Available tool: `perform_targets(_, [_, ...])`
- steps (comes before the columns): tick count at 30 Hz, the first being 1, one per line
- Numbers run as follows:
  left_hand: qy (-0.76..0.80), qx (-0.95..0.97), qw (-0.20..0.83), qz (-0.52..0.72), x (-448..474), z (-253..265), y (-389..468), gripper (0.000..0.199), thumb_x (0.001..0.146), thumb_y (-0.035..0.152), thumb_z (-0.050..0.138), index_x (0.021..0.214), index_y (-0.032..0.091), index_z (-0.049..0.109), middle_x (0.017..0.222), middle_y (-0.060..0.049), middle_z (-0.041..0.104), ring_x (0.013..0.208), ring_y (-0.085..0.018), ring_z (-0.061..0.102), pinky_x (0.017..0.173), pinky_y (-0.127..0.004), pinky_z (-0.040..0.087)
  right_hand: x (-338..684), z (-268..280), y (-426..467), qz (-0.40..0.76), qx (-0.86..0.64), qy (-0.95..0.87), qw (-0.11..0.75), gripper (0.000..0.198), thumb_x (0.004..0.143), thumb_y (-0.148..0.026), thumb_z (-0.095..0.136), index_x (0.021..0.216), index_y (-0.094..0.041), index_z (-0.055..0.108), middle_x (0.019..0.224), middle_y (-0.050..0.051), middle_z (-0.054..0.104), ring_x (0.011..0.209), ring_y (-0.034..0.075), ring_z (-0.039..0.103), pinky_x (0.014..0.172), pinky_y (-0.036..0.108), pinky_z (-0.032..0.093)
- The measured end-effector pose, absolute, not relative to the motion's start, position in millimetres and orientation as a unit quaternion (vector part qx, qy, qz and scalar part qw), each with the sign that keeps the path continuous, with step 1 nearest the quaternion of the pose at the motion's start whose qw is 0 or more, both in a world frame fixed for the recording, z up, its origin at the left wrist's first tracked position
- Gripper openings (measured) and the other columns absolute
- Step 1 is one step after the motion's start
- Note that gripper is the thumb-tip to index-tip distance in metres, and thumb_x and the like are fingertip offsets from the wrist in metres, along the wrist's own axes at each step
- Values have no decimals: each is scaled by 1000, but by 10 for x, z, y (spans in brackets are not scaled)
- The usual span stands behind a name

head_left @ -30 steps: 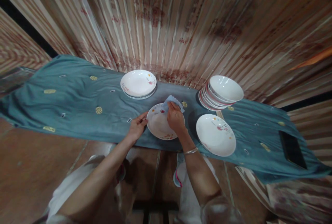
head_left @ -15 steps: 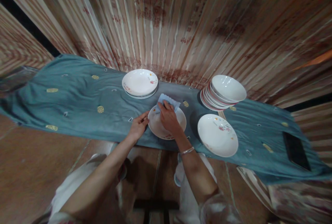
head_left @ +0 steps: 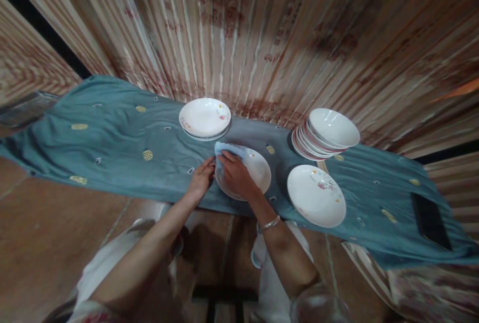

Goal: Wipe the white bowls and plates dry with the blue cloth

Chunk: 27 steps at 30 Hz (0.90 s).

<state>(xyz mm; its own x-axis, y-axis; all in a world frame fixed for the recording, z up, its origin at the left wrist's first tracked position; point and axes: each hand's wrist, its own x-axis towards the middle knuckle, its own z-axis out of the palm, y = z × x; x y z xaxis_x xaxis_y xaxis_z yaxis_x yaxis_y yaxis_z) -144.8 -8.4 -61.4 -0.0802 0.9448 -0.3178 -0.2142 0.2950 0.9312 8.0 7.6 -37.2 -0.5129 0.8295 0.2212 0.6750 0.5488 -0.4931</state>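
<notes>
A white plate [head_left: 258, 170] with a small floral print lies in front of me on the cloth-covered table. My left hand [head_left: 202, 178] grips its left rim, fingers closed at the edge. In my right hand [head_left: 235, 173] is a light blue cloth [head_left: 224, 148], pressed against the plate's upper left part near the rim. The right fingers and cloth cover that side of the plate. To the right lies another floral plate [head_left: 316, 195], apparently on top of one or more others. Behind and to the left sits a small stack of plates [head_left: 205, 117].
A stack of bowls [head_left: 333, 128] stands at the back right. A black phone [head_left: 430, 220] lies near the table's right end. The green tablecloth [head_left: 119, 138] has yellow pineapple prints. A pleated curtain [head_left: 239, 53] hangs right behind the table.
My right hand has moved the cloth leftward across the plate, from its top to the upper left rim. My left hand stays at the plate's left edge.
</notes>
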Motion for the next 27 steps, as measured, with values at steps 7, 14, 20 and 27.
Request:
perform_targets(7, [572,342,555,498,-1442,-561,-113,49,73,43,62,117,21,69,115,-7,72,103,-24,64,76,-31,52,13,-281,-54,185,-430,-860,205,43,95,-7,39,132,-9,62,144,16,58,130,23,56,114,38,42])
perform_targets(14, [594,364,523,491,-1451,-525,-114,39,74,42,64,106,20,73,114,-9,74,113,-31,63,92,-38,50,29,-274,-156,210,-410,-862,211,43,91,-5,47,127,-16,68,139,11,64,126,23,60,112,40,45])
perform_targets(20, [602,399,485,493,-1474,-502,-113,38,78,42,63,104,18,75,122,-12,73,125,-31,60,111,-41,40,78,-254,-286,233,-397,-862,213,39,89,-4,53,122,-13,71,137,13,66,120,24,63,107,40,50])
perform_targets(27, [599,390,493,496,-1464,-533,-110,49,80,51,61,114,17,73,116,-12,76,120,-31,63,110,-40,41,164,-237,-382,247,-379,-865,216,35,86,-1,56,106,-19,77,129,9,72,118,20,66,105,38,50])
